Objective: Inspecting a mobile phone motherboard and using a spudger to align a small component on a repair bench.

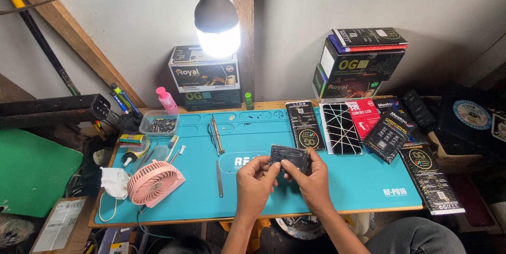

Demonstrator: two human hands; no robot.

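A small dark phone part (289, 157) is held between both grips above the teal worktop mat (363, 180); the left hand (254, 183) and right hand (312, 180) are closed on its lower edge. Tweezers (219, 178) lie left of them.

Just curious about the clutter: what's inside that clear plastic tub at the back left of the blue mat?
The clear tub holds a heap of small dark bits, too small to identify. Anything beneath the heap is hidden.
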